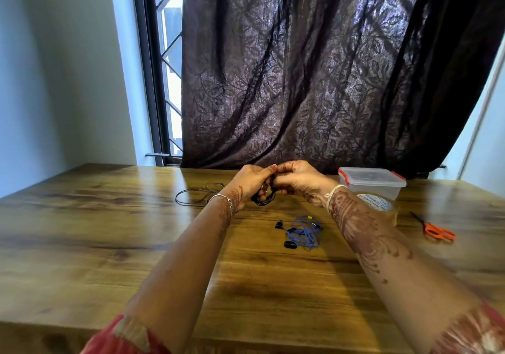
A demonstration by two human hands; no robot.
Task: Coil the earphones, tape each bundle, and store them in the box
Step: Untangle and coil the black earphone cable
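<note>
My left hand (252, 181) and my right hand (297, 180) meet above the table's far middle, both gripping a coiled black earphone bundle (264, 200) whose loops hang below my fingers. A blue earphone (303, 232) with black earbuds lies tangled on the table just in front of my hands. Another black earphone cable (192, 193) lies loose to the left. A clear plastic box (373, 183) with red clips and its lid on stands at the far right. A roll of clear tape (378, 203) sits before the box, partly hidden by my right wrist.
Orange-handled scissors (434, 229) lie at the right of the wooden table (95, 230). A dark patterned curtain (314, 80) hangs behind the table's far edge, with a window to its left.
</note>
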